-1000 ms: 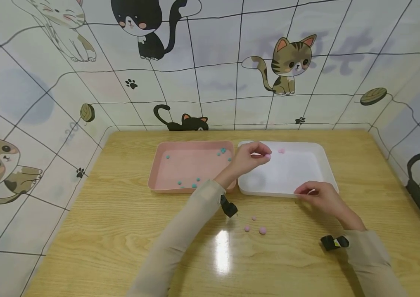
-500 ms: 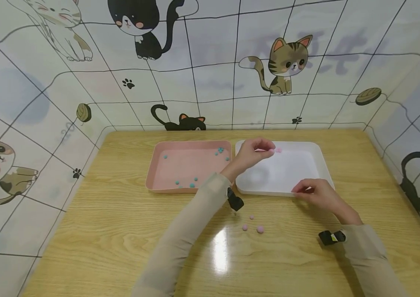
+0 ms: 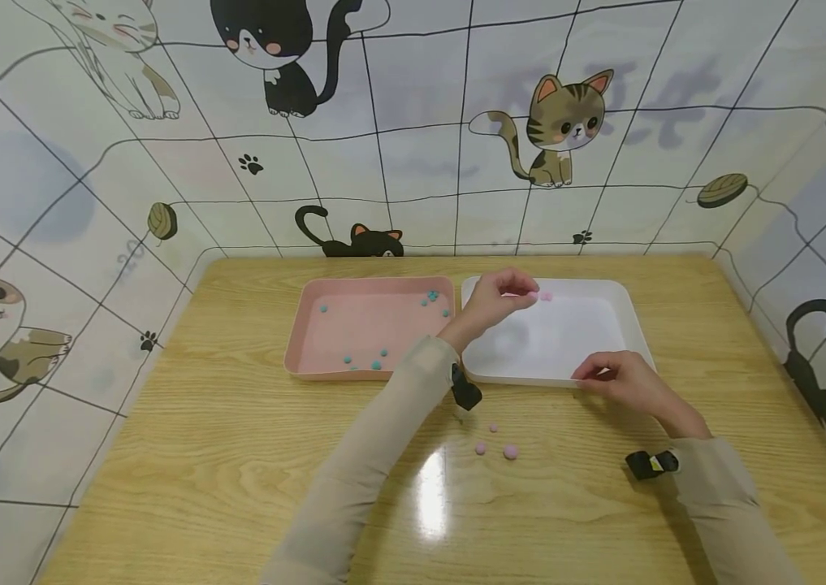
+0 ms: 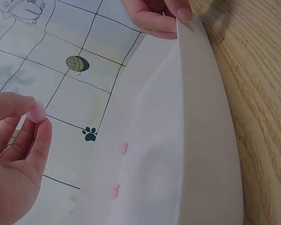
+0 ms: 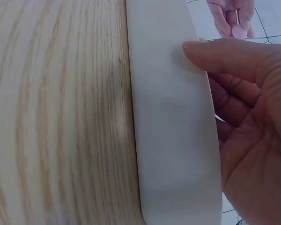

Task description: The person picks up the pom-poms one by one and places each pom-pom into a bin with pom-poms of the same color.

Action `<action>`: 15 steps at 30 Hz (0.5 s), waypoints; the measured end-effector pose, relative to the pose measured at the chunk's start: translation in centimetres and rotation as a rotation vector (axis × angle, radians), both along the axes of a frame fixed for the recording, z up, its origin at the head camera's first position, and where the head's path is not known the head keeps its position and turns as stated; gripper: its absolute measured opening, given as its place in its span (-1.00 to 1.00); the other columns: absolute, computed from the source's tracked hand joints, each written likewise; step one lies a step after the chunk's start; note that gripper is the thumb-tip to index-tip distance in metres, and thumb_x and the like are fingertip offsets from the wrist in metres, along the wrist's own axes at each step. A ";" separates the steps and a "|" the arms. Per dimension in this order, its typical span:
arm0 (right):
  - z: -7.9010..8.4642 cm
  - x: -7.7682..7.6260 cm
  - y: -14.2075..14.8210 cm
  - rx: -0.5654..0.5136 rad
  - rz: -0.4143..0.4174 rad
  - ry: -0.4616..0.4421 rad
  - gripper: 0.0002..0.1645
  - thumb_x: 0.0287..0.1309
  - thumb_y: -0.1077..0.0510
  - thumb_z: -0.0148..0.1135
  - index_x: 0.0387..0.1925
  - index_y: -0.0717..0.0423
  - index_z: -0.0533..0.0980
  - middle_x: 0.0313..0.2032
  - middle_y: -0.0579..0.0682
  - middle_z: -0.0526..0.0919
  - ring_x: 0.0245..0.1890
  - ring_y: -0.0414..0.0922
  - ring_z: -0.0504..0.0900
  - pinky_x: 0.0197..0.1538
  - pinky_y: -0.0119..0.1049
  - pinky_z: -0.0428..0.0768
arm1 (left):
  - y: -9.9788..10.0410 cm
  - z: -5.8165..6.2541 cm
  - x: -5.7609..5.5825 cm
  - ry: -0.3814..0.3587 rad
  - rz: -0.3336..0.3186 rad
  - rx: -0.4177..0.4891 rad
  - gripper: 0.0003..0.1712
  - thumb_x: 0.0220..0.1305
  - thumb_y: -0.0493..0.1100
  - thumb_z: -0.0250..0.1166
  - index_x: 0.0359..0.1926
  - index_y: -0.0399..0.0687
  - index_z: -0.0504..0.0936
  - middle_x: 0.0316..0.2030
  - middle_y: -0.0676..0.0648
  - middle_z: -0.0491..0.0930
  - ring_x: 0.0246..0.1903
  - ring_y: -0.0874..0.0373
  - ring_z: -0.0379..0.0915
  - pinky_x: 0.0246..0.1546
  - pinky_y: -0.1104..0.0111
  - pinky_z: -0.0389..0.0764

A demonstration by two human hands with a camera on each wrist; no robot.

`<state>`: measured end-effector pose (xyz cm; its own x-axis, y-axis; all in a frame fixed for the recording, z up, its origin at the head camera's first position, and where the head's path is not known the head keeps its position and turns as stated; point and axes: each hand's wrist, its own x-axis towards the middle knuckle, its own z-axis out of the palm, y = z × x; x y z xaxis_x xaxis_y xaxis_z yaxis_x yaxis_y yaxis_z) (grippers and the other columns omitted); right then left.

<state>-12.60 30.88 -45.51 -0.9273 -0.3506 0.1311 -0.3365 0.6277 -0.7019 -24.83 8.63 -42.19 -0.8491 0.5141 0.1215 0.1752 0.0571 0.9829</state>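
Observation:
My left hand is over the back left of the white tray. Its thumb and fingertips pinch a small pink ball. Pink lumps show at the tray's far side in the left wrist view; from the head, a pink piece appears just right of the held ball. At the front edge of the same tray, my right hand grips the wall, thumb outside and fingers inside. Several loose pink balls lie on the wooden table in front of the trays.
A pink tray stands left of the white one, with several small teal pieces in it. Cat-printed sheeting rises behind the wooden table and along both sides.
My left hand has moved a little to the right and back with the pink ball, closer to the pink piece in the tray. The right hand keeps its grip on the tray wall.

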 end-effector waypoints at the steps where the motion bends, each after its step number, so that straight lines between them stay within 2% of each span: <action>1: -0.1 0.0 0.0 -0.007 0.000 0.000 -0.81 -0.08 0.52 0.30 -0.46 0.22 0.61 -0.50 0.05 0.62 -0.46 -0.34 0.49 -0.38 -0.48 0.57 | 0.1 -0.1 0.0 -0.001 0.002 0.003 -0.88 0.18 -0.31 0.30 -0.22 -0.21 0.62 -0.29 0.00 0.60 -0.27 0.30 0.50 -0.23 0.50 0.56; 7: 0.2 0.0 0.0 -0.023 0.005 -0.038 -0.84 -0.02 0.45 0.32 -0.45 0.15 0.62 -0.47 -0.06 0.63 -0.44 -0.36 0.49 -0.36 -0.48 0.57 | 0.3 -0.5 -0.2 -0.017 0.012 0.003 -0.87 0.17 -0.33 0.30 -0.22 -0.21 0.62 -0.24 -0.10 0.61 -0.27 0.28 0.49 -0.24 0.50 0.55; 11: 0.2 0.0 0.2 -0.039 0.013 -0.047 -0.95 0.02 0.33 0.34 -0.45 0.16 0.62 -0.47 -0.06 0.63 -0.44 -0.34 0.50 -0.35 -0.47 0.57 | 0.3 -0.5 -0.2 -0.025 0.030 -0.007 -0.86 0.17 -0.35 0.30 -0.21 -0.22 0.61 -0.19 -0.19 0.60 -0.26 0.26 0.47 -0.24 0.51 0.53; 15: 0.1 0.0 0.4 -0.039 0.011 -0.038 -0.96 0.03 0.27 0.36 -0.46 0.16 0.61 -0.48 -0.06 0.63 -0.44 -0.34 0.51 -0.35 -0.47 0.58 | 0.2 -0.4 -0.1 -0.024 0.040 -0.006 -0.86 0.16 -0.34 0.30 -0.21 -0.24 0.61 -0.21 -0.18 0.60 -0.27 0.26 0.46 -0.25 0.51 0.54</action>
